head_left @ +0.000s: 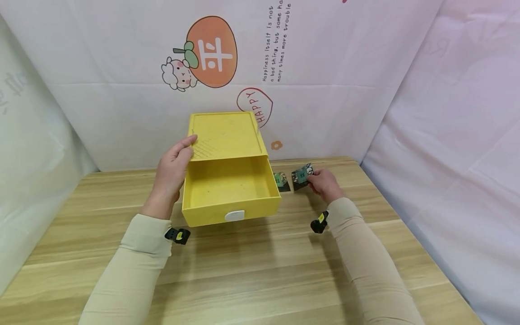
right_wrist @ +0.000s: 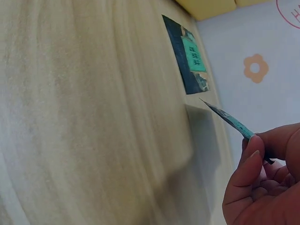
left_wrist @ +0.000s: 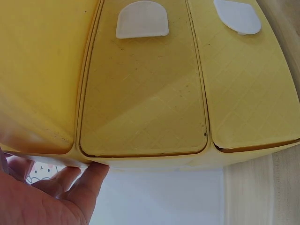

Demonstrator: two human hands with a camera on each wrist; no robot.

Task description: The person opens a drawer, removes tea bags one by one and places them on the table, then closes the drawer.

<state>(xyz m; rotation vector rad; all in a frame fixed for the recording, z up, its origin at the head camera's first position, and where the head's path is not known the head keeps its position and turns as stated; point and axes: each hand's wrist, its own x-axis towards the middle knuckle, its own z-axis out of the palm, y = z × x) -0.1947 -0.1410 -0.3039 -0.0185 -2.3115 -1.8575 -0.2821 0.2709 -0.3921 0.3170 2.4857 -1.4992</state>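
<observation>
Tabletop broad nearside; right hand pinches packet (edge apart from drawer).

Clear way from above into the pulled-out drawer, cabinet top a barrier behind.

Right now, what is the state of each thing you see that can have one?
Top drawer, pulled open
Middle drawer, closed
Bottom drawer, closed
First packet, held above the table
Second packet, lying on the table
Left hand, gripping the yellow cabinet
Right hand, pinching the first packet
</observation>
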